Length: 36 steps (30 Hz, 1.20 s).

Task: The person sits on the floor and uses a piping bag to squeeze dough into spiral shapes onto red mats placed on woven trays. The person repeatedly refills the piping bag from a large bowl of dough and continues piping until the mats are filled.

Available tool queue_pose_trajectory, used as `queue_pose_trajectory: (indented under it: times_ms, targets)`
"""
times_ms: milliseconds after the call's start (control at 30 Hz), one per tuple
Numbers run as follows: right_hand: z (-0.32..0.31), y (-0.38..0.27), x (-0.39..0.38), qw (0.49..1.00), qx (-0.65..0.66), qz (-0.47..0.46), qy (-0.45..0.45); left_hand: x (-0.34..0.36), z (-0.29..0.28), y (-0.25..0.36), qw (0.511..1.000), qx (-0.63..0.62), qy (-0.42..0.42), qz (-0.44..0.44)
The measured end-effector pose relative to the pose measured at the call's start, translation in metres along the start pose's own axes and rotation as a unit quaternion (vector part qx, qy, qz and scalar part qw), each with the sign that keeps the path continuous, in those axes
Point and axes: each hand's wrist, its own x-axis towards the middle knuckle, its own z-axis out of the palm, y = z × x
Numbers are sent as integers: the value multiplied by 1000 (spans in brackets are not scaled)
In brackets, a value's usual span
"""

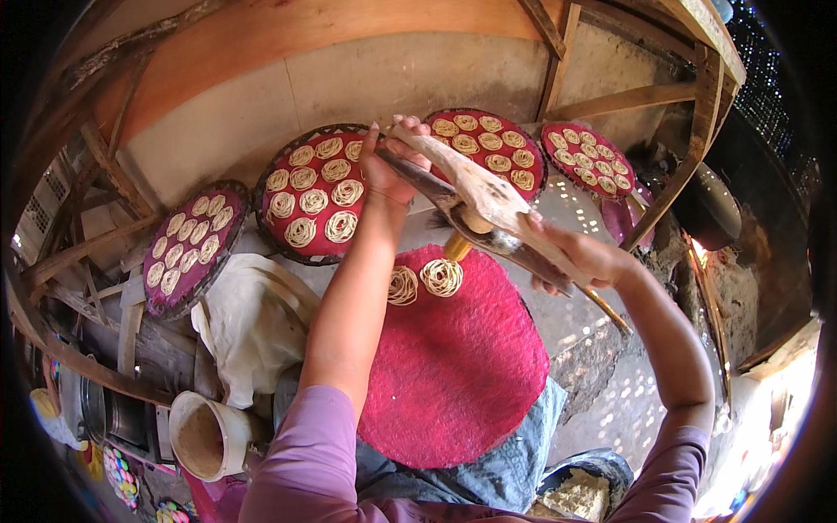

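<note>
Across the middle I hold a two-handled wooden press [488,193], tilted down to the right, with a brass tube [457,247] under its centre. My left hand [397,166] is closed around its far left ends, and my right hand [582,253] grips the near right ends. Below the tube, a round red mat [453,375] rests on my lap. Two coiled nests of pale noodle strands lie at its far edge: one nest [442,276] right by the tube, the other nest [402,285] left of it. The tube's mouth appears to be just above the mat's far edge.
Several round trays bearing noodle nests stand along the back, including a left tray [166,302]. A white bucket [187,405] and pale cloth [261,318] are at my left. A basin of pale dough [575,495] sits near right. Wooden posts [702,113] frame a dark pot [711,207] beside fire.
</note>
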Motion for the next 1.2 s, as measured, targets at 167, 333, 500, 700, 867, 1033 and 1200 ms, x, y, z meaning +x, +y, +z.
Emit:
queue_pose_trajectory:
  times_ms: [167, 333, 500, 700, 867, 1033, 1200]
  targets:
    - [-13, -5, -26, 993, -59, 97, -1, -19, -22, -56, 997, -44, 40, 39]
    - [2, -3, -26, 992, -90, 74, 39, -17, -31, -50, 998, -47, 10, 32]
    - [-7, -7, -50, 994, -73, 70, 38, -22, -20, -56, 999, 0, -49, 14]
    - [-1, -9, -42, 982, -134, 54, 125, -11, -2, -57, 999, 11, -5, 42]
    - [6, -2, -48, 991, -79, 44, 97, -21, 1, -47, 997, 30, 55, 45]
    - [-3, 10, -49, 983, -120, 63, 121, -31, -32, -72, 999, 3, 21, 29]
    - [4, 33, -17, 983, -112, 39, 137, -20, -34, -59, 999, 32, -37, 4]
